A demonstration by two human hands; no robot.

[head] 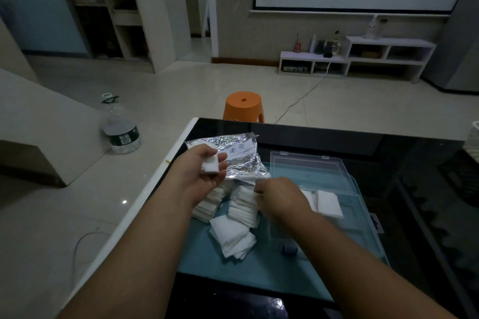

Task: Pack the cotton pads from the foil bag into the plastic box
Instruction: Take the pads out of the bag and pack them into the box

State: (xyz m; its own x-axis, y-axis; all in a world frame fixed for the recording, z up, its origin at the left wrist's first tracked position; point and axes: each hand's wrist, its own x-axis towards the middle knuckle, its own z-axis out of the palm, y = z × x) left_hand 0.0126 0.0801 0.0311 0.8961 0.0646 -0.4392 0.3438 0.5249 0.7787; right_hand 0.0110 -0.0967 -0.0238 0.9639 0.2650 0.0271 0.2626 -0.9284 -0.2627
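Here, left hand (201,175) grips cotton pads (210,164) by foil bag's (250,164) illegible label (242,149).

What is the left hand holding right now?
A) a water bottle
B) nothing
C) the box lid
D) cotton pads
D: the left hand has its fingers curled round a small white stack of cotton pads, held up in front of the foil bag.

Dim, murky light; wide-angle edge warp
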